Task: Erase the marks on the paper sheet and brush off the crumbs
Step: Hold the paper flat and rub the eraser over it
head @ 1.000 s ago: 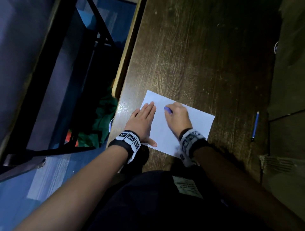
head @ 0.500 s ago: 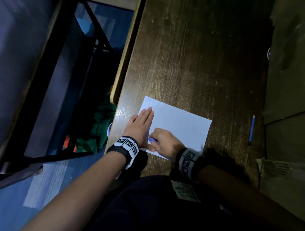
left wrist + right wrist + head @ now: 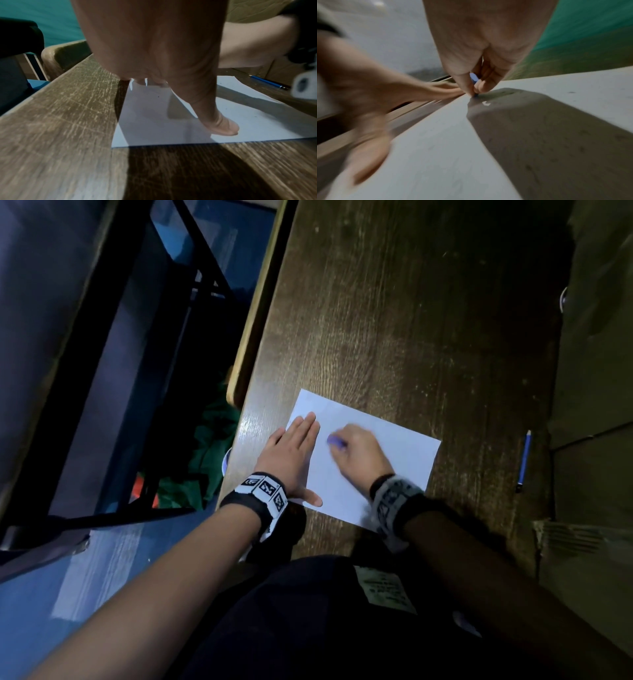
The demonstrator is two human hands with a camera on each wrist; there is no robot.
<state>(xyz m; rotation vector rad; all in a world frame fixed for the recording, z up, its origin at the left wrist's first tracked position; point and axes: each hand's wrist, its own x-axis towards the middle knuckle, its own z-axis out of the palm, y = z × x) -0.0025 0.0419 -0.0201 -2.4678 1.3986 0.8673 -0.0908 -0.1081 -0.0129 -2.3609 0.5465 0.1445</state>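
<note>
The paper sheet (image 3: 387, 460) lies on the counter (image 3: 394, 320) near its front edge. Right hand (image 3: 363, 453) pinches a blue eraser (image 3: 336, 442) against it; left hand (image 3: 291, 457) presses flat, fingers together. Erasing step underway, apparently; brushing crumbs remains.

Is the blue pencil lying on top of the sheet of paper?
No, the blue pencil lies on the bare wooden desk, well to the right of the paper.

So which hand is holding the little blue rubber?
The right hand. Its fingers pinch the blue eraser against the paper sheet, while the left hand just lies flat, holding the sheet down.
</note>
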